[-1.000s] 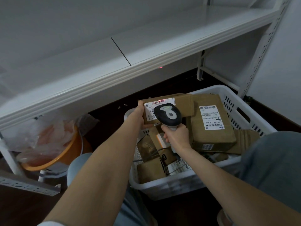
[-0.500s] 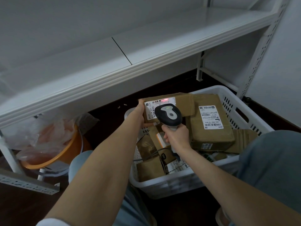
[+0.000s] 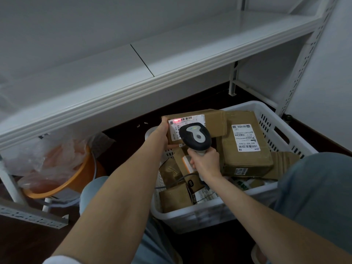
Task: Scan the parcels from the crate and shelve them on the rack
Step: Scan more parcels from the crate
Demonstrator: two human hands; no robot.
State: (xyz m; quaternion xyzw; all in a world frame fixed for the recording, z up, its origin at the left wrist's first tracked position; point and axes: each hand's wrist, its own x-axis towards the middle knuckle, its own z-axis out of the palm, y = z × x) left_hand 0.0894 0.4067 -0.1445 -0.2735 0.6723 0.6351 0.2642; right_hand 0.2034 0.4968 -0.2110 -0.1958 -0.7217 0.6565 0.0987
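Scanning step is going on: a red light (image 3: 176, 120) is falling on the label of a lifted parcel.

The left hand (image 3: 162, 130) is gripping the left end of the flat brown cardboard parcel (image 3: 214, 121), holding it over the 11 o'clock corner of the white slotted plastic crate (image 3: 285, 134). The right hand (image 3: 204, 164) is closing round the handle of the grey and black handheld scanner (image 3: 196, 136) and aiming it at the white label (image 3: 187, 121). Many brown parcels are still lying in the crate, so I judge the task is far from finished. Next, the parcel is needing a lift toward 12 o'clock, onto the white metal rack shelf (image 3: 171, 60), passing over its front lip.
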